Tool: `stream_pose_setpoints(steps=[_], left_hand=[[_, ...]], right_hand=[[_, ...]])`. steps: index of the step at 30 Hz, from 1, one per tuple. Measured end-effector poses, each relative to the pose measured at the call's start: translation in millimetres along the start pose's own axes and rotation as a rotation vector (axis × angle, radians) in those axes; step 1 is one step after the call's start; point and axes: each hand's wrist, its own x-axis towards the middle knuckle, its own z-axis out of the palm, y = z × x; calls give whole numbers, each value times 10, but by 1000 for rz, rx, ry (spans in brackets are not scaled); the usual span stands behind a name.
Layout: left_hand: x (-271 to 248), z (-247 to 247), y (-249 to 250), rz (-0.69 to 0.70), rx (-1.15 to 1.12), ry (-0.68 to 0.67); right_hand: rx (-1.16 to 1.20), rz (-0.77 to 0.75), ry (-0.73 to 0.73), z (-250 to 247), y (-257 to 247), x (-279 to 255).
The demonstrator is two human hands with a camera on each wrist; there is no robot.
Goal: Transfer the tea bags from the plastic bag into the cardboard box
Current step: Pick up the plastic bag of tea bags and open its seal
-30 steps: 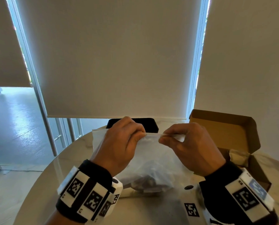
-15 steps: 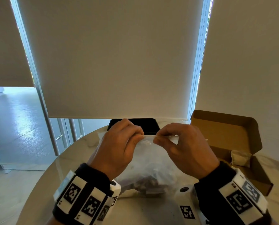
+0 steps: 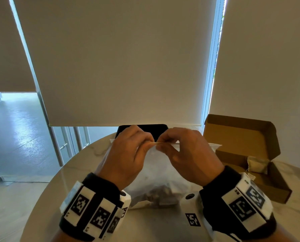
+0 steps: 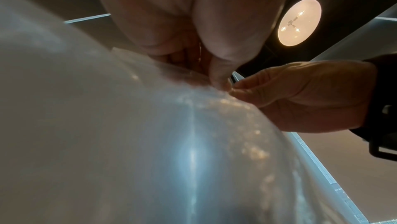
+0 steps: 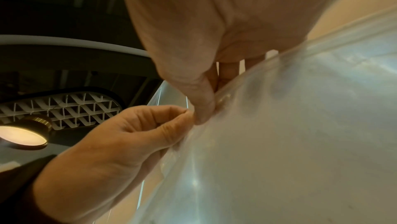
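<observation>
Pinching frosted plastic bag [image 3: 160, 169] top edge, left hand [image 3: 126, 158], right hand [image 3: 189, 158]

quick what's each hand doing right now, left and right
Left hand: closed, pinching the top edge of the clear plastic zip bag.
Right hand: closed, pinching the same top edge, right beside the left.

Plastic bag [image 3: 156, 173]: translucent, frosted, standing upright between my wrists, its top edge pinched by my left hand [image 3: 126, 158] and right hand [image 3: 189, 158], thumbs nearly meeting. Tea bags [image 3: 160, 193]: dark cluster at its bottom. Cardboard box [image 3: 267, 186]: brown, lid raised, just right of my right hand, one pale tea bag [image 3: 256, 164] inside.
</observation>
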Motion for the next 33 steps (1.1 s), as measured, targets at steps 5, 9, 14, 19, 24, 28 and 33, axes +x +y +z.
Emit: stream_pose_setpoints(steps=[5,9,14,19,24,28,33], left_hand=[[-5,-54,-49,-8,-2,-12],[-3,-94,-82,-23,17,-8],[10,-72,-21,1,47,-36],[-2,-145,-58,0,34,-30],[-31,-226,-136,-53,30,3],[-33,-239,-110,-65,-11,-3],[-40,-270,-116,-78,-27,-4]], right_hand=[[-8,32,1,-48,55,-11],[13,32,9,-92,117,-7],[-93,-34,9,4,17,-20],[-74,-32,48,61,-2,-18],[-37,-1,46,-52,106,-21],[-26,10,48,-53,144,-17],[47,-6,59,-44,135,-15]])
